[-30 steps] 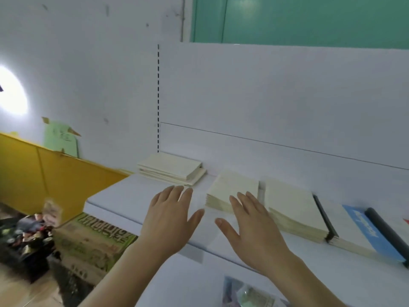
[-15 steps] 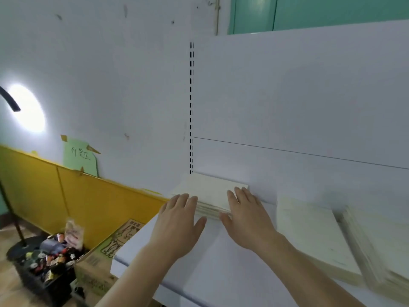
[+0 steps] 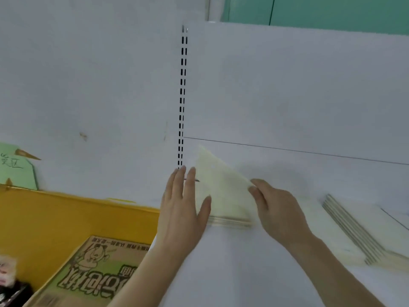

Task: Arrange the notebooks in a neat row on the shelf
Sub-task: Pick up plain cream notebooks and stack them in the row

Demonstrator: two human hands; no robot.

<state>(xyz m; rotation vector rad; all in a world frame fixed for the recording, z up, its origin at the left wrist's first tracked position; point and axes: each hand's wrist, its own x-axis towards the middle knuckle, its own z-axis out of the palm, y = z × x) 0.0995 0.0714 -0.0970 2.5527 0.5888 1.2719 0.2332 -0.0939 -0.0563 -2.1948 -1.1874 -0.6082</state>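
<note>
Head view: the left hand, fingers straight, rests flat against the left edge of a cream notebook stack at the far left of the white shelf. The right hand pinches its raised right corner. A cardboard box sits lower left, contents hidden. Half a second ago, both palms lay flat there.

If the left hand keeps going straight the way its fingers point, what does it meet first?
Probably the shelf's back panel near the slotted upright. The left hand points up and away alongside the notebook stack; depth is unclear.
</note>
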